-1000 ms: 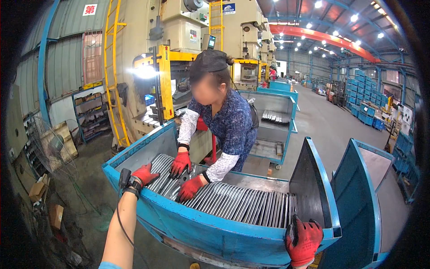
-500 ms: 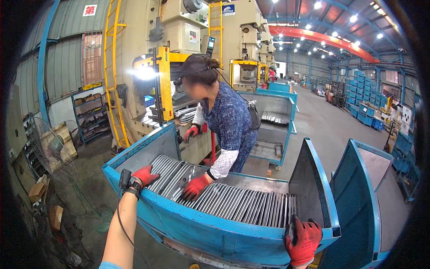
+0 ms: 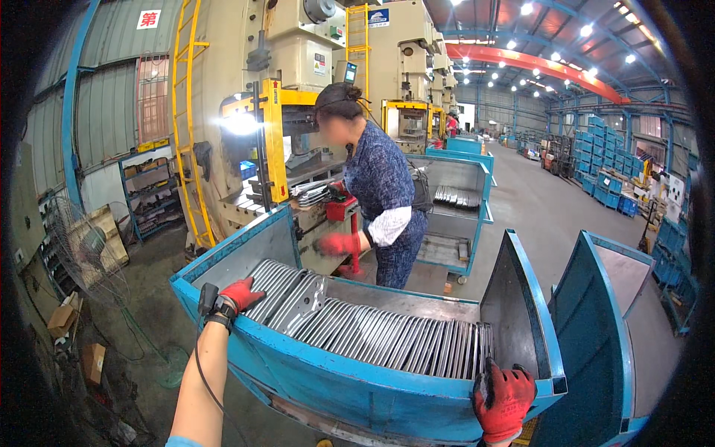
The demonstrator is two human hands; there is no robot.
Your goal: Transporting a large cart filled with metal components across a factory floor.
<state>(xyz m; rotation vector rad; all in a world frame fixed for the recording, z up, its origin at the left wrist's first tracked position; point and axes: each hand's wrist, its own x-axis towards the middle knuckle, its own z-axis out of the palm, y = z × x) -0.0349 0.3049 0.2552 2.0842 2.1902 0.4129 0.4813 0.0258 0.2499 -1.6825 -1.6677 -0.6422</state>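
A blue metal bin cart (image 3: 335, 376) stands right in front of me, holding a long row of shiny metal plates (image 3: 402, 335) on edge. One plate (image 3: 307, 299) with a hole lies flatter across the left part of the row. At the left, my left hand (image 3: 240, 296), in a red glove, grips the front rim beside the plates. My right hand (image 3: 506, 402), in a red and black glove, is wrapped over the rim at the front right corner. Neither hand holds a plate.
Across the bin stands a co-worker (image 3: 376, 186) in red gloves, beside a press (image 3: 279, 141) with a pile of metal parts (image 3: 311, 192). Another blue cart (image 3: 596, 320) is close on my right. A floor fan (image 3: 93, 242) stands at the left.
The co-worker has straightened and drawn a gloved hand out of the bin, back toward the press, uncovering the flatter plate. Both my hands stay on the rim.
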